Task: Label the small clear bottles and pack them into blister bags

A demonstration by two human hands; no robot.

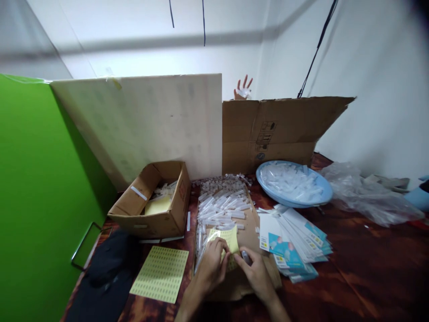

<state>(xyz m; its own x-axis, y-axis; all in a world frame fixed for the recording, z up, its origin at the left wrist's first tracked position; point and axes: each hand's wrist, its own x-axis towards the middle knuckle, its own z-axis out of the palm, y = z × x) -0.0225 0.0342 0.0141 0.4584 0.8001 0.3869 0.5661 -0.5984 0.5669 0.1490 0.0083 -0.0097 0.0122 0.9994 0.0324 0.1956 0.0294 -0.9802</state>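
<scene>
- A green panel is seen at far left, with a black cloth and a flat label sheet below it.
- The view behind is blocked by a white board and a cardboard wall; a co-worker's hand is raised above the wall.
- Yellow paper and small packets are held in a box.
- A cardboard tray is heaped with clear tubes.
- At the tray's near end, a yellow sheet is pinched by the curled left hand. The right hand is bent at the sheet's edge; its grip cannot be told.
- Printed cards are fanned beside the tray. Clear packets fill a blue bowl, and a plastic bag lies beyond.
- Everything rests on a dark wooden table, backed by white walls.
</scene>
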